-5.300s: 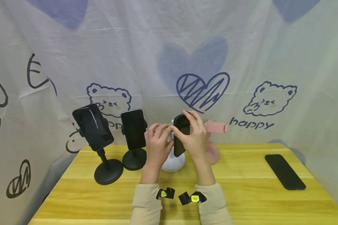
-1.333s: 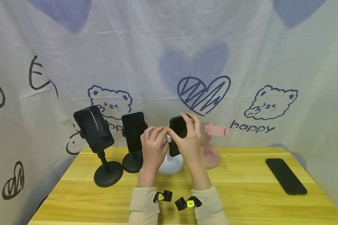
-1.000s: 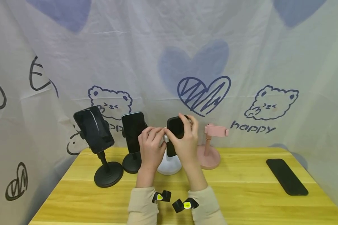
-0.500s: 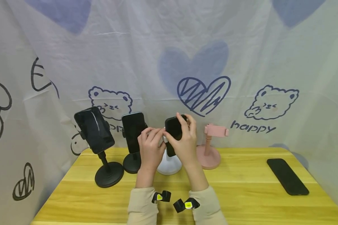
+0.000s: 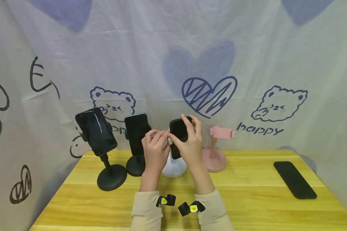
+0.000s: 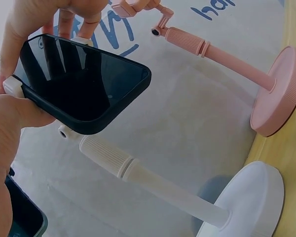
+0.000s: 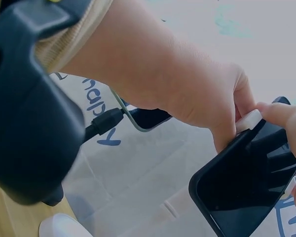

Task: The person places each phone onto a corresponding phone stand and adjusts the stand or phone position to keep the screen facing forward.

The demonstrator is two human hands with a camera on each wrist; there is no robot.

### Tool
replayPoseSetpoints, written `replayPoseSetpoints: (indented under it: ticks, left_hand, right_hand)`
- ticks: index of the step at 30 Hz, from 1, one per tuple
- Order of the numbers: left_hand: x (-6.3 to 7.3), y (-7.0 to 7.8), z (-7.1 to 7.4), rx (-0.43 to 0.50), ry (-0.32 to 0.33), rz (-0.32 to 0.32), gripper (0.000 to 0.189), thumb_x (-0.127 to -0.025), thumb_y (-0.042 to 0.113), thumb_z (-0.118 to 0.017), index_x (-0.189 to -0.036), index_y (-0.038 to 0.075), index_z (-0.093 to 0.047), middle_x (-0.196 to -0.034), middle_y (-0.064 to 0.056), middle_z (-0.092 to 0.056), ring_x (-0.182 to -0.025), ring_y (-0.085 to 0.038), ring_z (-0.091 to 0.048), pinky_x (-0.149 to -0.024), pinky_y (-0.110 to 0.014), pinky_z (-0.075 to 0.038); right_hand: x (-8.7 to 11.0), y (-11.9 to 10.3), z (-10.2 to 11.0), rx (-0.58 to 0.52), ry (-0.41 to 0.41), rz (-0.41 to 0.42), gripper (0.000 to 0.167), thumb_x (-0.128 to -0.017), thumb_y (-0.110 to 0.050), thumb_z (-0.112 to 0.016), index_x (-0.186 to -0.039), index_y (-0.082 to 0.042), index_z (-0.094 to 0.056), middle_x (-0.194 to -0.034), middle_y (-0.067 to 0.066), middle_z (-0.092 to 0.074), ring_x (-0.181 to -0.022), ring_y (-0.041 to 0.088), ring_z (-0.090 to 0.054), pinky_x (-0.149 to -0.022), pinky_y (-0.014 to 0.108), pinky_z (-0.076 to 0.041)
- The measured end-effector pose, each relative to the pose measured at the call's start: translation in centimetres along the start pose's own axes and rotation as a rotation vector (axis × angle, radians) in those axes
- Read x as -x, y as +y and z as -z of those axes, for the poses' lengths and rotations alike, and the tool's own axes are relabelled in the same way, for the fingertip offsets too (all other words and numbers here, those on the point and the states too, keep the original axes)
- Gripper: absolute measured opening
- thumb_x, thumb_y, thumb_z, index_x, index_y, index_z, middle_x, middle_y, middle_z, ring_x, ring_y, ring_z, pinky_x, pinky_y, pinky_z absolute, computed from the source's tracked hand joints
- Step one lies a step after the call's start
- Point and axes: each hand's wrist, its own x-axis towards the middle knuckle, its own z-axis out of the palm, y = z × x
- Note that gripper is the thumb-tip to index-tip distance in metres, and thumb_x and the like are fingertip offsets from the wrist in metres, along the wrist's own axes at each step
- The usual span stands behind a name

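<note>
A black phone (image 5: 177, 130) sits at the head of a white phone stand (image 5: 174, 168), facing me and slightly tilted. My right hand (image 5: 192, 142) grips it across its width, thumb at the left edge and fingers over the top right. My left hand (image 5: 155, 148) pinches the stand's white clamp end (image 6: 13, 87) against the phone's left edge. Seen from the right wrist, that clamp end lies between the left thumb and finger, right by the right thumb tip. Another white clamp piece (image 6: 83, 41) shows at the opposite edge. The clamp's back is hidden behind the phone.
Left of the hands, two black stands hold phones, one tilted phone (image 5: 96, 131) and one upright phone (image 5: 137, 134). A pink stand (image 5: 215, 160) with a bare clamp is close on the right. Another phone (image 5: 295, 179) lies flat at the table's right. A printed curtain (image 5: 150, 64) hangs behind.
Since the oldest frame, both hands and the phone have shifted left, and the phone's screen has turned more towards me, uncovering the pink stand. Over the last half second hardly anything moves.
</note>
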Motion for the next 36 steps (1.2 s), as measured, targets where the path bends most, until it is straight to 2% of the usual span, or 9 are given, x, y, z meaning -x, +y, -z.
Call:
replayPoseSetpoints:
  ticks: [6,16,23,28,32,36]
  left_hand:
    - [-0.3,-0.1,0.0,-0.004,-0.013,-0.003,0.026,-0.082,0.005,-0.074,-0.108,0.008,-0.075,-0.099,-0.006,-0.074,-0.101,-0.028,-0.055,-0.084,-0.047,-0.04]
    - [-0.5,-0.1,0.7,0.005,-0.061,0.02,0.03,-0.081,0.009,-0.077,-0.11,0.013,-0.075,-0.103,-0.005,-0.073,-0.103,-0.028,-0.054,-0.087,-0.049,-0.04]
    - [-0.9,-0.2,1.9,0.024,-0.12,0.051,0.032,-0.079,0.014,-0.081,-0.11,0.018,-0.075,-0.103,-0.003,-0.072,-0.102,-0.027,-0.052,-0.09,-0.051,-0.038]
    - [-0.9,-0.4,3.0,0.037,-0.171,0.063,0.035,-0.075,0.018,-0.085,-0.109,0.019,-0.075,-0.104,-0.003,-0.072,-0.102,-0.026,-0.051,-0.089,-0.051,-0.038]
    - [-1.1,-0.5,3.8,0.074,-0.161,0.075,0.035,-0.072,0.018,-0.086,-0.106,0.017,-0.076,-0.103,-0.005,-0.071,-0.103,-0.027,-0.052,-0.089,-0.053,-0.037]
    - [-1.8,-0.3,4.4,0.122,-0.135,0.079,0.029,-0.077,0.02,-0.083,-0.105,0.016,-0.075,-0.103,-0.006,-0.071,-0.104,-0.028,-0.051,-0.091,-0.053,-0.035]
  right_hand:
    - [-0.3,0.1,0.3,0.014,-0.015,0.014,0.074,-0.074,-0.025,-0.085,-0.138,-0.008,-0.053,-0.136,0.024,-0.043,-0.111,0.034,-0.053,-0.09,0.046,-0.052]
    - [-0.5,0.5,1.2,-0.033,-0.068,0.002,0.071,-0.076,-0.021,-0.084,-0.139,-0.009,-0.052,-0.139,0.024,-0.042,-0.124,0.036,-0.048,-0.099,0.049,-0.048]
    - [-0.7,0.4,2.0,-0.049,-0.039,0.021,0.072,-0.076,-0.019,-0.083,-0.139,-0.008,-0.052,-0.138,0.025,-0.044,-0.127,0.037,-0.047,-0.102,0.051,-0.045]
    - [-0.6,0.3,3.0,-0.055,0.006,-0.006,0.061,-0.081,-0.02,-0.079,-0.137,-0.011,-0.055,-0.136,0.02,-0.049,-0.127,0.032,-0.049,-0.103,0.049,-0.044]
    - [-0.6,0.4,4.0,-0.067,0.0,-0.036,0.056,-0.085,-0.019,-0.075,-0.137,-0.013,-0.055,-0.137,0.015,-0.049,-0.128,0.028,-0.048,-0.106,0.045,-0.042]
    - [-0.9,0.9,5.0,-0.058,0.0,0.0,0.055,-0.086,-0.015,-0.074,-0.137,-0.01,-0.054,-0.136,0.018,-0.049,-0.128,0.029,-0.047,-0.109,0.041,-0.04]
